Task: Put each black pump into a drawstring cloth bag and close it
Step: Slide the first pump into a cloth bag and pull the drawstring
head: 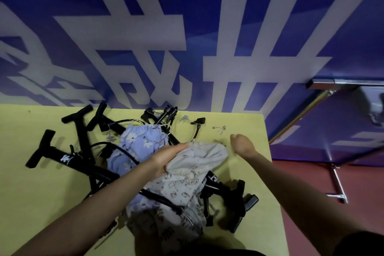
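Note:
Several black pumps [68, 158] lie in a tangle on the yellow table [31, 203], with hoses looped among them. A blue flowered cloth bag [141, 141] rests on the pile. My left hand [168, 158] grips the top of a white drawstring bag [203, 158] at the middle of the table. Under it lies a white patterned bag [176, 191], and a grey leafy bag [164, 224] sits nearest me. Another pump [234, 193] pokes out to the right of the bags. My right hand [243, 144] hovers just right of the white bag, fingers curled, holding nothing I can see.
Small metal needle fittings [221, 128] and a short black hose piece [197, 125] lie near the table's far right. A blue banner wall [187, 37] stands right behind the table. Red floor [311, 183] and a metal frame [336, 183] are to the right.

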